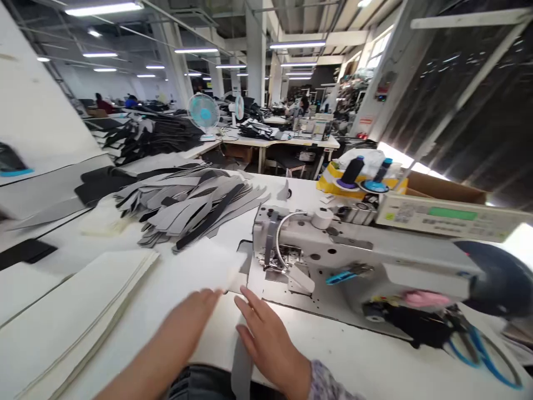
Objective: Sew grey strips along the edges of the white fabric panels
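Note:
My left hand [189, 316] is blurred by motion over the table in front of the sewing machine. Its fingertips close on the lower corner of a thin white sheet [212, 258], which is also blurred. Close by on the right, my right hand [270, 339] has its fingers stretched out and apart. Under its thumb side, a grey fabric strip [241, 366] runs down over the table's front edge. Just beyond both hands stands the sewing machine [353, 250], its needle area behind a metal guard. Another grey piece [245, 256] lies left of the machine head.
A pile of grey and black cut pieces [195, 200] covers the table behind. Stacked white sheets [83, 311] lie at left. Blue-handled snips [343, 276] rest on the machine bed; scissors [478, 347] lie at right. Thread cones [352, 172] and a control panel [449, 216] stand behind the machine.

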Demonstrator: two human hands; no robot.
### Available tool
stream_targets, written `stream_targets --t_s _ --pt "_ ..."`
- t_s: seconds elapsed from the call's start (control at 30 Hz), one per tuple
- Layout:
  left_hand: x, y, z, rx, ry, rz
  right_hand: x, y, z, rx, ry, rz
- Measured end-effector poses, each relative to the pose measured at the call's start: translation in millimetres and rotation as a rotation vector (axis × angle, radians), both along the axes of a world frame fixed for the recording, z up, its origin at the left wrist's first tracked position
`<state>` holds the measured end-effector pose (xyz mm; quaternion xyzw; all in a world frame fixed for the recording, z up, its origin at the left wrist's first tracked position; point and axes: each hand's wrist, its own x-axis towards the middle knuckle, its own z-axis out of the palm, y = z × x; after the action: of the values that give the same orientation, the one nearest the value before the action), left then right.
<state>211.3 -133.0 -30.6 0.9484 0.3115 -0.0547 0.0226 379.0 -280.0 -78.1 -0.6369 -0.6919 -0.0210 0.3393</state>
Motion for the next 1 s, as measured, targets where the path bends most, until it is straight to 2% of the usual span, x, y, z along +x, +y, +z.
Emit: stream_targets --t_s 0.07,0.13,0.23,0.3,0.4,0.5,0.6,0.77,0.9,1.0 --pt "32.8 -31.2 -14.6 -0.056 0.157 -0.088 7.7 18.2 -1.2 -0.064 -0.129 -0.012" --pt "46.8 -48.7 -19.5 -0.117 0.187 -0.137 16.1 27.3 -12.6 -0.177 -0.221 0.002" --pt "44.9 -40.9 -8.1 -0.419 0.032 -0.235 26.4 22.9 -29.9 -0.237 -0.288 0.024" --pt "43.8 -18.6 4.3 -0.591 -0.104 -0.219 30.2 14.0 -33.8 -0.143 -0.298 0.052" --pt "57.2 19.9 13.8 -0.529 -0.219 -0.112 31.5 3.8 -31.5 0.086 -0.300 0.118" --pt "81.4 45.0 8.8 -0.619 -0.070 -0.072 30.7 0.4 -30.9 0.220 -0.276 0.167" --pt "101.1 53.7 -1.4 -0.700 0.021 -0.024 31.4 0.2 -35.5 0.134 -0.257 0.114" --pt "114.1 55.7 -11.8 -0.657 0.014 0.002 34.0 3.1 -41.2 -0.095 -0.216 -0.062" --pt "116.9 57.8 -17.2 -0.665 -0.025 -0.008 32.3 6.1 -42.5 -0.182 -0.168 -0.052" --pt "118.3 59.6 -22.1 -0.699 -0.023 0.085 28.5 7.0 -45.1 -0.211 -0.137 -0.055"
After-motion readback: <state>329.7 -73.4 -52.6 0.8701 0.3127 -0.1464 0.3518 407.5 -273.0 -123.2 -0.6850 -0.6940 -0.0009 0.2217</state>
